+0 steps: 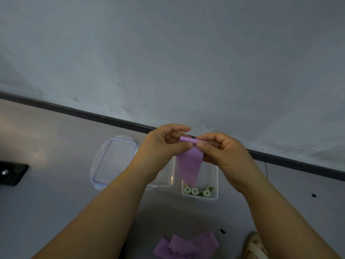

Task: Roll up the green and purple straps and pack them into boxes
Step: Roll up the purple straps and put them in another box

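Grey floor meeting a pale wall: I am starting to roll a purple strap above two clear boxes.

Nearest me, loose purple straps [186, 245] lie heaped on the floor [56, 202] beside my sandalled foot [256, 247]. Further out, the right box [214, 195] holds rolled green straps [195, 191]; the left box [164, 182] sits next to its lid [112, 161]. Above them, my left hand [164, 144] and right hand [222, 152] have thumb and fingers pinching the top of the purple strap [189, 163], its tail hanging free. To roll well, I judge the first turn should be tight and edges square, tail kept taut.
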A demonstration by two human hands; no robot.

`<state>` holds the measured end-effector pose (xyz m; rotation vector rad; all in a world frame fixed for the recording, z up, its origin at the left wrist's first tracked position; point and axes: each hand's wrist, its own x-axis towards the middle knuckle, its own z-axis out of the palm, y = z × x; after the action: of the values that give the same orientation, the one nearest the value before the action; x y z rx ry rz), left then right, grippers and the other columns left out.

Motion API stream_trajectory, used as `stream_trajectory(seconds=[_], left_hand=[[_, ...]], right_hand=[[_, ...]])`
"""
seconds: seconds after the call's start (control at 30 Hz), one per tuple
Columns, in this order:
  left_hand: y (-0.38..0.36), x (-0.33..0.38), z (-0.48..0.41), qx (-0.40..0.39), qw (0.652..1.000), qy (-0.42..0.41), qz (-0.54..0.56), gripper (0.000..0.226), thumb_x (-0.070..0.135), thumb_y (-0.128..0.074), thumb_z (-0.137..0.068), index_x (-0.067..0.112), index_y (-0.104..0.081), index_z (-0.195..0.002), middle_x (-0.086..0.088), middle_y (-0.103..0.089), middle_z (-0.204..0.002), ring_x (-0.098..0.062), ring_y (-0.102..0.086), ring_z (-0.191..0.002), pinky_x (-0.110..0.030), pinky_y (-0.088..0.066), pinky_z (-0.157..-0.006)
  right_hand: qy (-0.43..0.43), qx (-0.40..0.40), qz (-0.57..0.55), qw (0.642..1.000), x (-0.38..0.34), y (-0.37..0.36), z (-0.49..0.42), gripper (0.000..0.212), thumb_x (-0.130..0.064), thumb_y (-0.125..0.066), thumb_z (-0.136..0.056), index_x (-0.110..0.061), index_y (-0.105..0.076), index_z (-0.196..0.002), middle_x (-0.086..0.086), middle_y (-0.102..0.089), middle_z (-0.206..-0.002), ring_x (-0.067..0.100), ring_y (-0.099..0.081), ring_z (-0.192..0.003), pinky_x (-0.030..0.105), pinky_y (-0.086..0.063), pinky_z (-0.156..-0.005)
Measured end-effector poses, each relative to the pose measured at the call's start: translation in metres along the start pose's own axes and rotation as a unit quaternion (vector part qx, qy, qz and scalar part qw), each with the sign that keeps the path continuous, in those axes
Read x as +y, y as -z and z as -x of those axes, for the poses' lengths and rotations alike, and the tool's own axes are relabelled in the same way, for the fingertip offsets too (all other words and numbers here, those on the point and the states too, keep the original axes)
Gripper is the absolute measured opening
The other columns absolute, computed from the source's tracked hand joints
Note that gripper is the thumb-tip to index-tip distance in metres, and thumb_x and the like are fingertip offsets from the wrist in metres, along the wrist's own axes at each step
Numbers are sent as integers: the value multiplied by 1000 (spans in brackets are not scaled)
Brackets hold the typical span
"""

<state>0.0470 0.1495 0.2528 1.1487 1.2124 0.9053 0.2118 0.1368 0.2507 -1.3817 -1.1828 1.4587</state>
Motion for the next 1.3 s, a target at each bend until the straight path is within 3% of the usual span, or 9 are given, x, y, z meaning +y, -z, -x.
stream_trajectory(seconds=[0.17,0.33,0.43,0.57,0.67,0.77,0.93,1.13,1.3], left_hand=[[-1,-1,-1,-18,999,29,3,8,17,-69,-79,21,-70,-87,5,-73,-80,-6,-69,-76,-19,-56,-68],[3,0,-1,-36,999,29,10,8,15,-67,-79,20,-71,-85,2,-74,-83,-10,-68,-78,-27,-56,-74],[10,3,-1,-83,995,60,18,9,14,-66,-79,17,-71,-86,-3,-73,-87,-15,-66,-81,-31,-55,-78],[24,4,-2,-176,977,117,-10,16,24,-73,-66,19,-73,-81,-2,-71,-88,-20,-64,-87,-33,-53,-79],[24,3,0,-246,958,143,-34,9,21,-72,-68,22,-76,-76,2,-71,-84,-14,-64,-86,-30,-50,-78],[21,3,1,-299,940,159,-29,14,16,-65,-70,23,-76,-74,8,-71,-81,-5,-65,-79,-21,-48,-71],[20,3,3,-342,925,164,-27,10,15,-69,-75,22,-76,-74,7,-72,-77,-4,-66,-74,-17,-51,-66],[19,0,2,-330,930,160,-40,6,24,-71,-73,21,-76,-72,3,-73,-77,-6,-67,-75,-23,-52,-74],[19,-2,0,-314,936,159,-16,13,21,-64,-71,20,-77,-72,0,-73,-79,-10,-67,-78,-22,-53,-73]], right_hand=[[4,2,-5,1000,1,2,0,13,-19,-66,-78,-22,-66,-90,-3,-72,-82,13,-69,-82,27,-57,-73],[30,-19,8,999,-3,3,3,17,-8,-68,-76,-21,-65,-87,-10,-72,-79,7,-68,-78,19,-54,-66],[36,-79,61,994,-9,8,6,26,-10,-72,-71,-25,-65,-92,-10,-71,-88,9,-67,-80,22,-56,-73],[23,-200,165,966,-15,14,12,57,-14,-78,-66,-46,-56,-107,-20,-58,-96,9,-59,-77,27,-56,-76],[33,-255,218,941,-16,13,15,68,-18,-80,-68,-55,-48,-115,-20,-54,-93,10,-52,-70,24,-53,-67],[41,-280,258,924,-15,10,18,66,-23,-80,-66,-52,-48,-115,-25,-53,-84,4,-44,-63,18,-46,-59],[29,-280,241,929,-15,9,20,59,-31,-82,-56,-42,-55,-108,-12,-50,-75,5,-44,-63,17,-44,-58],[41,-278,238,930,-18,10,22,53,-19,-82,-62,-33,-57,-106,-7,-43,-63,6,-41,-58,21,-42,-56],[38,-289,225,930,-19,11,22,65,-24,-82,-60,-39,-51,-115,7,-53,-78,19,-49,-68,33,-48,-63]])
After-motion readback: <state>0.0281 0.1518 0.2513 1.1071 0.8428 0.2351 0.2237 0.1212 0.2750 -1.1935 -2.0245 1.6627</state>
